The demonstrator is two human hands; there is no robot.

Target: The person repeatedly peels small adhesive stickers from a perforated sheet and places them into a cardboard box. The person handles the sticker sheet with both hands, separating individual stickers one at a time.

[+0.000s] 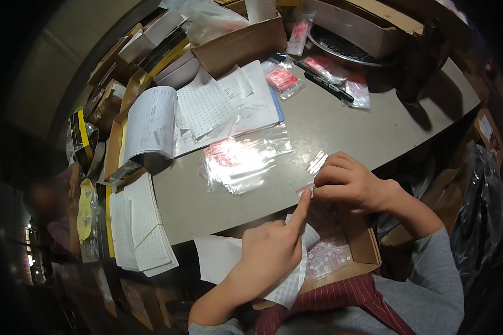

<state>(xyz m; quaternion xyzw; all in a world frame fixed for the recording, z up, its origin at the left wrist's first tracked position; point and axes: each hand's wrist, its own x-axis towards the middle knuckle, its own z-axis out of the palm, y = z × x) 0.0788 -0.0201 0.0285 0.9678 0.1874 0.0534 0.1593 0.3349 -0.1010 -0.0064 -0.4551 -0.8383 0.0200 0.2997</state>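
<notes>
Maroon pinstriped apron (324, 301) nearest cam, then open carton (362, 237) w/ bagged white discs (331, 261). Your R hand (349, 187) pinches small clear bag (302, 189) at table (187, 206) edge; L hand (274, 243) has index tip on it, other fingers curled, can't tell if gripping. Risk: slick film slips into carton if pinch loosens.

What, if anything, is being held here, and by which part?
The right hand seems to pinch a small bag near one edge; the exact spot is hidden. The left hand touches the bag; any hold there is unclear.
</notes>
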